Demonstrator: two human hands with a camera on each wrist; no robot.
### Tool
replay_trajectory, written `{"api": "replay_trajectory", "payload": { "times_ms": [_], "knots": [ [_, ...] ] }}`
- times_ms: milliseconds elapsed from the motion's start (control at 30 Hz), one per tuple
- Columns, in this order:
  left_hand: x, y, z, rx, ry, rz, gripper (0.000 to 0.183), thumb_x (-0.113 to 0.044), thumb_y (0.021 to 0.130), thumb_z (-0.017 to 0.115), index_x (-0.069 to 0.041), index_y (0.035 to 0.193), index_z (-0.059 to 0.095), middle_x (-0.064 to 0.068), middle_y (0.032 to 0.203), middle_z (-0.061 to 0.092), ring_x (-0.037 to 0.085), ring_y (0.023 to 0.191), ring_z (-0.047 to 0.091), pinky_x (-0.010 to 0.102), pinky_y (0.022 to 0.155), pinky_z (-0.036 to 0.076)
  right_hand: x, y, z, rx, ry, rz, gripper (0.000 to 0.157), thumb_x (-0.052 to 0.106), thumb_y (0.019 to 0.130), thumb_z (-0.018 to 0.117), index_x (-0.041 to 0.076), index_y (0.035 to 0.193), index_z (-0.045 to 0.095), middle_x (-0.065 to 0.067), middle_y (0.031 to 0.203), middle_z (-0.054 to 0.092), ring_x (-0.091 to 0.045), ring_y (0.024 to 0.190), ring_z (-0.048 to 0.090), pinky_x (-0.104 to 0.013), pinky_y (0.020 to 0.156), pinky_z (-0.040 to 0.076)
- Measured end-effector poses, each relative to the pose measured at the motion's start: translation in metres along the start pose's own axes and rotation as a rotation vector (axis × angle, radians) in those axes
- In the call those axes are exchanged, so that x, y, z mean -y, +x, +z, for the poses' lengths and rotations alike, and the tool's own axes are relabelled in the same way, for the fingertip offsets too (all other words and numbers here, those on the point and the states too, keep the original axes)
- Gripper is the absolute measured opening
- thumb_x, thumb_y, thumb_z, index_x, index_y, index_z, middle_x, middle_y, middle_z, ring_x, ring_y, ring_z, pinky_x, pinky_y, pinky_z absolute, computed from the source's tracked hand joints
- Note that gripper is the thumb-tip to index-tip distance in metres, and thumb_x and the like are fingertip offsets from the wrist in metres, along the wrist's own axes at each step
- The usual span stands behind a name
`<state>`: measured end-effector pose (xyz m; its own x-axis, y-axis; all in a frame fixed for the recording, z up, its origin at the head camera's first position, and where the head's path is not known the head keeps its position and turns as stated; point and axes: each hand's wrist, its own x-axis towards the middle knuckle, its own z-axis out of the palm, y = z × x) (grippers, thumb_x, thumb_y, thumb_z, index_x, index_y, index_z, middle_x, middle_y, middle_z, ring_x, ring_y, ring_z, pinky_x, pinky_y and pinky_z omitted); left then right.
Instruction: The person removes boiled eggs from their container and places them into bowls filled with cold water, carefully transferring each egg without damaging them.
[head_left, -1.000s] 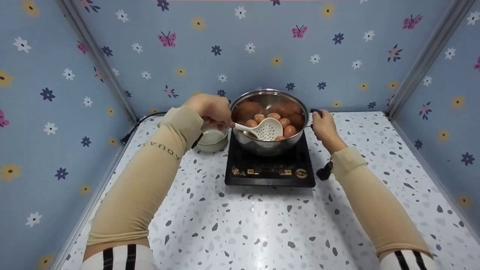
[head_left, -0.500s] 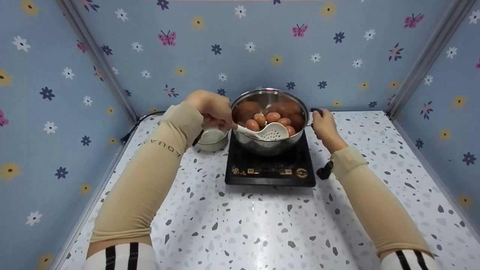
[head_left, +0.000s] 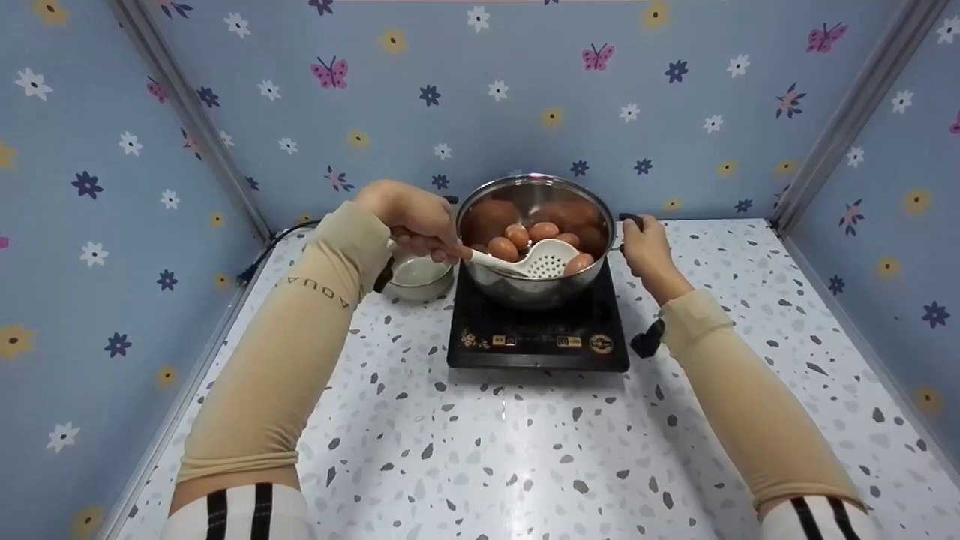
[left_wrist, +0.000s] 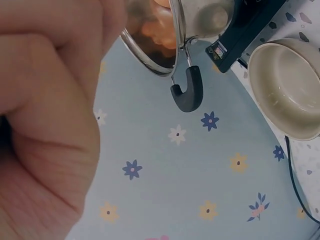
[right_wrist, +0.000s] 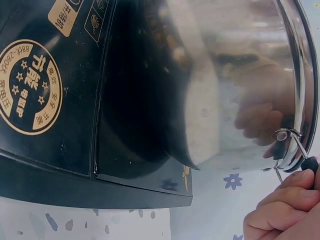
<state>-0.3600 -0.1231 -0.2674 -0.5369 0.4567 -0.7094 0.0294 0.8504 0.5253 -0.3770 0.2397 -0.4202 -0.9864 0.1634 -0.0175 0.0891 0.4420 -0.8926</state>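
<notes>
– In the pot [head_left: 536, 295]: eggs [head_left: 502, 249]; a slotted spoon's [head_left: 523, 265] scoop [head_left: 552, 259]. Lie?
– Long axis left to right, scoop beside the near-right egg [head_left: 579, 264].
– Left hand [head_left: 417, 219]?
– Clamped on the spoon, left of the eggs.
– Right hand [head_left: 648, 247]?
– Clamped on the pot's right handle [head_left: 631, 220]; nearer that egg.

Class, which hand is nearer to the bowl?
Left. In the head view, the left hand hides part of the bowl; the right hand is across the pot, gripping its handle.

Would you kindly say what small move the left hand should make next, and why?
Perhaps the left hand should slide the white spoon under the egg at its right edge: the spoon looks empty, and the right hand holds the pot by its handle.
</notes>
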Motion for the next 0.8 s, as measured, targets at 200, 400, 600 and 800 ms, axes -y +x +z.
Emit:
{"api": "replay_trajectory", "payload": {
  "times_ms": [200,400,600,800],
  "knots": [
    [0.012,0.0,-0.004,-0.003,-0.047,0.016,0.028,-0.022,0.116,0.051,-0.007,0.109,0.073,-0.007,0.073,0.058,0.002,0.046,0.032,0.019,0.044,0.026,0.001,0.0,0.0,-0.002,-0.004,0.003,0.053,0.028,0.116,0.035,-0.002,0.159,0.044,-0.014,0.112,0.052,-0.015,0.074,0.05,-0.024,0.054,0.043],
    [0.025,0.003,-0.005,-0.031,-0.092,0.058,0.03,-0.022,0.118,0.046,-0.003,0.117,0.07,-0.007,0.074,0.057,0.001,0.045,0.032,0.019,0.044,0.027,0.001,0.0,0.0,-0.001,0.005,0.007,0.052,0.027,0.116,0.035,-0.002,0.157,0.045,-0.012,0.104,0.051,-0.013,0.068,0.048,-0.024,0.053,0.042],
    [0.04,0.005,-0.001,-0.058,-0.217,0.088,0.029,-0.022,0.117,0.049,-0.004,0.119,0.072,-0.007,0.074,0.055,0.002,0.045,0.031,0.019,0.043,0.026,0.001,-0.002,0.0,-0.006,-0.004,0.007,0.051,0.028,0.116,0.035,-0.002,0.156,0.047,-0.011,0.102,0.052,-0.011,0.068,0.05,-0.024,0.053,0.043],
    [0.056,-0.002,-0.003,-0.089,-0.286,0.122,0.027,-0.024,0.116,0.054,-0.008,0.112,0.075,-0.006,0.071,0.058,0.002,0.045,0.032,0.018,0.043,0.026,0.002,-0.001,-0.001,0.01,0.012,0.003,0.05,0.028,0.116,0.035,-0.002,0.154,0.047,-0.004,0.083,0.05,-0.007,0.055,0.046,-0.024,0.047,0.041]
  ]
}}
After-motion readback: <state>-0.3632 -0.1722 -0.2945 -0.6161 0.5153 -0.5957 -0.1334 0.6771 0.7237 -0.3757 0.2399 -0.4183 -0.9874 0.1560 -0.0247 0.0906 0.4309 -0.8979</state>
